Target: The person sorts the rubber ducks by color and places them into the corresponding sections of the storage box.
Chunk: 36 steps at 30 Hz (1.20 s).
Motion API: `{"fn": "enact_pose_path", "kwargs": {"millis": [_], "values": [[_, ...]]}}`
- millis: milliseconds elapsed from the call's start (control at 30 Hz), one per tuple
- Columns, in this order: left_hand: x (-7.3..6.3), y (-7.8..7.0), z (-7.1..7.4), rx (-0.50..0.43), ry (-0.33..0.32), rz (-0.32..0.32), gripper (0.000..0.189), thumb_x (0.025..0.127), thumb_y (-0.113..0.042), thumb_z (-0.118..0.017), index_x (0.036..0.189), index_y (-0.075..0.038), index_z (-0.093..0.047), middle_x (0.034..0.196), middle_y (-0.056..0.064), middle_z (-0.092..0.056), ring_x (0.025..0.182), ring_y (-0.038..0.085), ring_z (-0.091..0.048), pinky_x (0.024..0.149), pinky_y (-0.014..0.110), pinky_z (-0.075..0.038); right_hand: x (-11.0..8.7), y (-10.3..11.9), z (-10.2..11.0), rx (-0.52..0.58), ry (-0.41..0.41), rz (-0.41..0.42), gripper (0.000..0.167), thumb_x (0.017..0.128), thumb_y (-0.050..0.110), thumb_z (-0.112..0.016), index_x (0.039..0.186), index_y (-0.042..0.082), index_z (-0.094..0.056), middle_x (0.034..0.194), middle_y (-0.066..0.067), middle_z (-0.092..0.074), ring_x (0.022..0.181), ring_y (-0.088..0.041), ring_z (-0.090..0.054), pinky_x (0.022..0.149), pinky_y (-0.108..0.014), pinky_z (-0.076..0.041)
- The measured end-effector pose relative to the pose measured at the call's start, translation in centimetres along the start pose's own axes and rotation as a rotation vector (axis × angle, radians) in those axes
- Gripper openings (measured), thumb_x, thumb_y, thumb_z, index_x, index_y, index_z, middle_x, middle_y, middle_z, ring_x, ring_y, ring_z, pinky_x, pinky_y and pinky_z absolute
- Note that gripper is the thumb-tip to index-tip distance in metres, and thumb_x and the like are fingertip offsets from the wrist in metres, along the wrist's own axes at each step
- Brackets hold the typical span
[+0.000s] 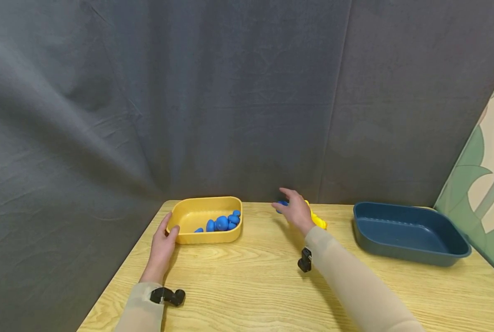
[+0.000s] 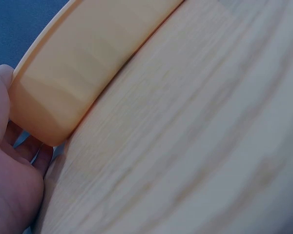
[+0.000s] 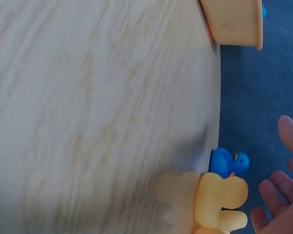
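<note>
My left hand point(image 1: 163, 243) holds the left end of a yellow tray point(image 1: 207, 238), thumb at the rim and fingers round the outside corner. Inside that tray lie several blue rubber ducks point(image 1: 222, 223), gathered toward its right side. Fingers spread, my right hand point(image 1: 296, 212) hovers over a small group of toys near the table's back edge. In the right wrist view these are a blue rubber duck point(image 3: 228, 163) and several yellow rubber ducks point(image 3: 209, 201) beside it. The head view shows them partly hidden behind the right hand, which grips nothing.
A dark blue tray point(image 1: 408, 252) stands on the right of the wooden table point(image 1: 238, 286). Grey cloth point(image 1: 247, 101) hangs behind the back edge, and a floral patterned panel point(image 1: 483, 184) borders the right side.
</note>
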State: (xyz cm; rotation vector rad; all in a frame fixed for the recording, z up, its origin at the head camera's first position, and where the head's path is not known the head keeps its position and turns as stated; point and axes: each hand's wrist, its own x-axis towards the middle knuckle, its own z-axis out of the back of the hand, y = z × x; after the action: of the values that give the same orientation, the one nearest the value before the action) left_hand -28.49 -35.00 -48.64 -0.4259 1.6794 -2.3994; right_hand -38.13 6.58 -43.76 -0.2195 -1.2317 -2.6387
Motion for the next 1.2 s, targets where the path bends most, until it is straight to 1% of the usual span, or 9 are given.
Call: {"fn": "enact_pose_path", "kwargs": {"millis": [200, 467, 567, 833, 1033, 1200], "values": [[0.0, 0.0, -0.1, -0.003, 0.002, 0.002, 0.068, 0.115, -0.021, -0.052, 0.178, -0.014, -0.025, 0.183, 0.014, -0.021, 0.169, 0.035, -0.013, 0.135, 0.054, -0.017, 0.1, -0.8, -0.1, -0.023, 0.009, -0.004, 0.071, 0.107, 0.029, -0.076, 0.165, 0.001, -0.047, 0.166, -0.027, -0.045, 0.146, -0.045, -0.052, 0.119, -0.06, -0.046], [0.0, 0.1, -0.1, -0.015, 0.003, 0.002, 0.068, 0.115, -0.021, -0.052, 0.177, -0.015, -0.026, 0.182, 0.014, -0.02, 0.169, 0.035, -0.013, 0.135, 0.055, -0.018, 0.3, -1.3, -0.3, -0.045, 0.032, -0.027, 0.07, 0.107, 0.027, -0.076, 0.164, -0.001, -0.047, 0.167, -0.029, -0.044, 0.152, -0.049, -0.044, 0.126, -0.062, -0.037], [-0.1, 0.1, -0.1, -0.021, 0.005, -0.002, 0.068, 0.116, -0.02, -0.052, 0.177, -0.015, -0.026, 0.182, 0.015, -0.02, 0.169, 0.034, -0.013, 0.135, 0.054, -0.019, 0.4, -1.6, -0.4, -0.057, 0.044, -0.035, 0.07, 0.107, 0.026, -0.076, 0.165, -0.002, -0.047, 0.167, -0.028, -0.044, 0.152, -0.049, -0.044, 0.127, -0.061, -0.036], [-0.1, 0.1, -0.1, -0.02, 0.002, -0.006, 0.068, 0.115, -0.02, -0.052, 0.177, -0.015, -0.025, 0.183, 0.014, -0.021, 0.169, 0.034, -0.013, 0.135, 0.054, -0.018, 0.7, -1.9, -0.9, -0.091, 0.041, -0.036, 0.067, 0.105, 0.025, -0.078, 0.159, -0.006, -0.053, 0.162, -0.03, -0.051, 0.148, -0.05, -0.049, 0.123, -0.062, -0.04], [-0.1, 0.1, -0.1, -0.014, 0.003, -0.002, 0.068, 0.115, -0.021, -0.052, 0.177, -0.015, -0.026, 0.183, 0.013, -0.02, 0.169, 0.034, -0.013, 0.135, 0.054, -0.018, 1.1, -2.3, -1.3, -0.116, 0.058, -0.078, 0.064, 0.105, 0.026, -0.078, 0.157, -0.003, -0.057, 0.159, -0.028, -0.055, 0.144, -0.048, -0.054, 0.12, -0.062, -0.044], [0.0, 0.1, -0.1, -0.024, 0.004, 0.002, 0.068, 0.115, -0.022, -0.053, 0.177, -0.016, -0.026, 0.183, 0.013, -0.021, 0.169, 0.034, -0.013, 0.135, 0.054, -0.019, 1.3, -2.5, -1.7, -0.098, 0.063, -0.093, 0.063, 0.105, 0.024, -0.078, 0.157, -0.003, -0.057, 0.159, -0.028, -0.056, 0.143, -0.048, -0.055, 0.12, -0.062, -0.045]]}}
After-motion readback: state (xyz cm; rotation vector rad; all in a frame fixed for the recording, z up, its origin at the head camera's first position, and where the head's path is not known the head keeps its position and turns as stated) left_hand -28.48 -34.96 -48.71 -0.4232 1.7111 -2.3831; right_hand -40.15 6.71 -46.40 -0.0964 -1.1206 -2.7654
